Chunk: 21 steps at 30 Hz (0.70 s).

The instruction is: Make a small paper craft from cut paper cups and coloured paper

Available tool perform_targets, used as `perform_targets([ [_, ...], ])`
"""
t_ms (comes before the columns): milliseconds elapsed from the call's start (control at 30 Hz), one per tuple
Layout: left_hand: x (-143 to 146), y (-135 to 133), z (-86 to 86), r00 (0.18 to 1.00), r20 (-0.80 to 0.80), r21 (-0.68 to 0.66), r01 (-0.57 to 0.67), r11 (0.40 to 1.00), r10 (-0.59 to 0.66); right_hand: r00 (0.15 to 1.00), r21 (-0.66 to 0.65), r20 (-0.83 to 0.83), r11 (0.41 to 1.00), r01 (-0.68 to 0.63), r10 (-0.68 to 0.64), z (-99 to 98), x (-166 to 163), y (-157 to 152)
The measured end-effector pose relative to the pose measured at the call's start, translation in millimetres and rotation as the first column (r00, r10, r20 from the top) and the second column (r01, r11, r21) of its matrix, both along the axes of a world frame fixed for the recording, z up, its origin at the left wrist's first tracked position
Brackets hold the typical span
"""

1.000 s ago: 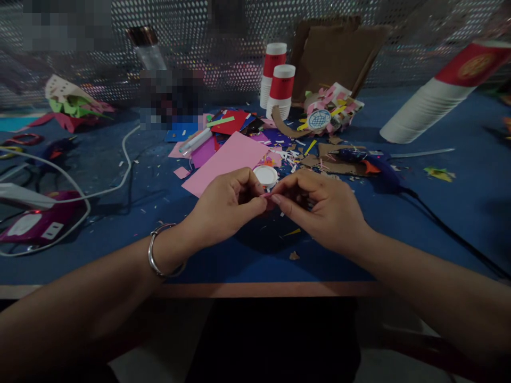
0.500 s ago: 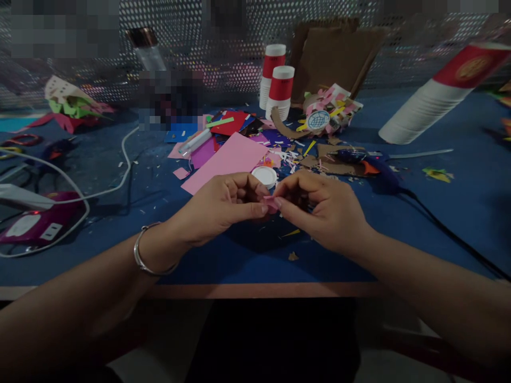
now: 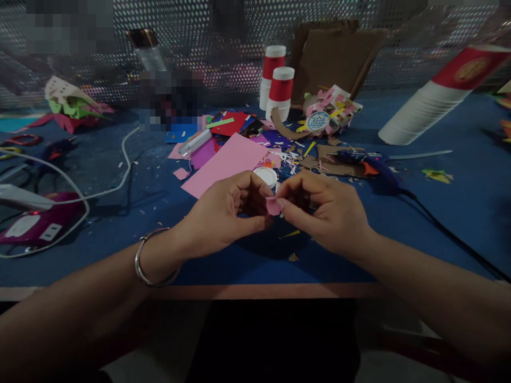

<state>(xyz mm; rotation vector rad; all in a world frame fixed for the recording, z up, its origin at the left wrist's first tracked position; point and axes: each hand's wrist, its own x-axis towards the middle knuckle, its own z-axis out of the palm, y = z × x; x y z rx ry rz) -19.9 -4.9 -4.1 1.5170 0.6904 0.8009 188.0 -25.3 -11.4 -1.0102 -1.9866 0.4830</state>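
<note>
R hand (image 3: 331,207), head view: thumb & index pinch the right edge of a small pink paper piece (image 3: 273,206) — prob. so the rest is left free & visible. L hand (image 3: 219,213): thumb & fingers parted, index tip at the paper's top edge, can't tell if touching. Paper's between both hands, above the blue surface (image 3: 451,223), prob. for fine 2-hand control. White disc (image 3: 265,176) just beyond the fingertips; pink sheet (image 3: 231,162) beyond L hand. Glue gun (image 3: 385,173) at right, nozzle over cardboard (image 3: 339,166) — prob. to catch drips.
</note>
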Motion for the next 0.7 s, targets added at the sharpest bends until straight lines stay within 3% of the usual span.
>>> perform_targets([
  [133, 2.8, -5.3, -6.3, 0.991, -0.077, 0.236, -0.089, 0.968, 0.110, 1.000, -0.021, -0.016, 1.000, 0.006, -0.007, 1.7, 0.3, -0.9],
  [267, 1.4, -9.6, -9.7, 0.970, -0.128, 0.422, -0.137, 0.896, 0.209, 1.000, -0.026, -0.021, 1.000, 0.012, -0.012, 1.9, -0.1, -0.8],
  [367, 0.4, -10.4, -8.7, 0.967, -0.128, 0.469, -0.137, 0.872, 0.221, 1.000, -0.028, -0.023, 1.000, -0.003, 0.002, 2.2, 0.0, -0.7],
  [433, 0.8, -9.3, -6.7, 0.983, -0.085, 0.377, -0.120, 0.918, 0.163, 1.000, -0.028, -0.030, 1.000, -0.004, 0.003, 2.4, 0.3, -0.8],
  [533, 2.5, -6.3, -3.2, 0.997, 0.001, 0.099, -0.080, 0.992, 0.080, 0.999, -0.018, -0.050, 1.000, 0.007, -0.008, 2.2, 0.8, -1.1],
  [600, 3.5, -4.4, -1.7, 0.997, 0.023, -0.068, -0.077, 0.995, 0.079, 0.999, -0.008, -0.052, 1.000, 0.013, -0.013, 1.5, 0.7, -1.2],
  [700, 4.3, -2.9, -1.4, 0.995, 0.030, -0.177, -0.089, 0.980, 0.096, 0.999, 0.019, -0.041, 1.000, 0.009, -0.008, -0.2, -0.1, -1.7],
])
